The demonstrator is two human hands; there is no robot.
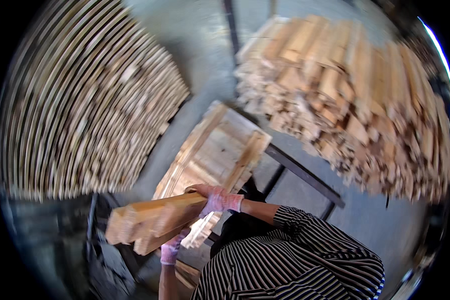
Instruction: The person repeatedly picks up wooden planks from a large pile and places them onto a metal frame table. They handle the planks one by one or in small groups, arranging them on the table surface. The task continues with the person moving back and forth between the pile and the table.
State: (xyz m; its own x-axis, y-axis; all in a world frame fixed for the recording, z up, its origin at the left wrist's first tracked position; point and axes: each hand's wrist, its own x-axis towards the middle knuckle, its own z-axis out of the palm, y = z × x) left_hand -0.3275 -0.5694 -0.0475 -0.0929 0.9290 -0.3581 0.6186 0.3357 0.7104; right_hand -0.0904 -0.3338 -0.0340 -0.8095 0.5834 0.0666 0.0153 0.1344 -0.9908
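Note:
A small bundle of wooden planks (172, 210) is held between my two hands, its cut ends pointing to the left and blurred by motion. My right hand (215, 198), in a pinkish work glove, is closed over the top at the right end of the bundle. From below, my left hand (173, 246), gloved alike, grips the underside; its fingers are partly hidden by the wood. Just beyond the bundle lies a pile of boards (217, 152) with a flat wide face between raised side strips.
Tall stacked boards (95, 110) fill the left. At the right is a large heap of planks (345, 90) with uneven ends. A dark metal frame (305, 175) runs between the board pile and that heap, above the grey floor (305, 197).

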